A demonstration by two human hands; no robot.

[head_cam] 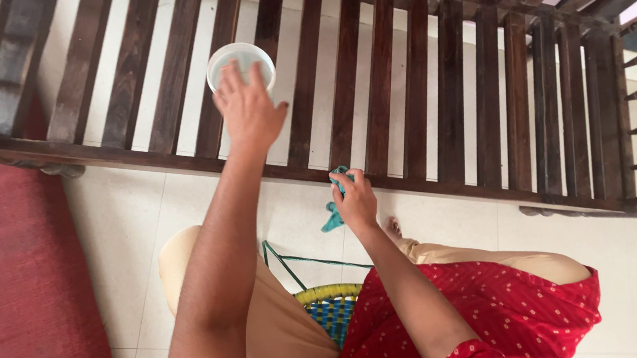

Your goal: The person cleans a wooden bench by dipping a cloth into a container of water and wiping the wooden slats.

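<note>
Pale tiled floor (136, 236) under a dark slatted wooden bench frame (417, 97), red rug (19, 275) off to one side.

The left hand (248, 113), arm stretched well forward, lies palm-down over a small round translucent tub (242, 63) resting on the slats, fingers spread across its near rim and seemingly clasping it, though the hand hides the actual contact. The tub looks like thin plastic: light, stiff enough, a little slippery, best taken around the rim or wall. Nearer the body and to the right of that hand, the right hand (355, 199) is clenched round a teal cloth (334, 214) at the frame's front rail; the cloth is soft and limp, hanging below the fist, easy to bunch anywhere. A woven stool (331, 305) sits below both hands.
</note>
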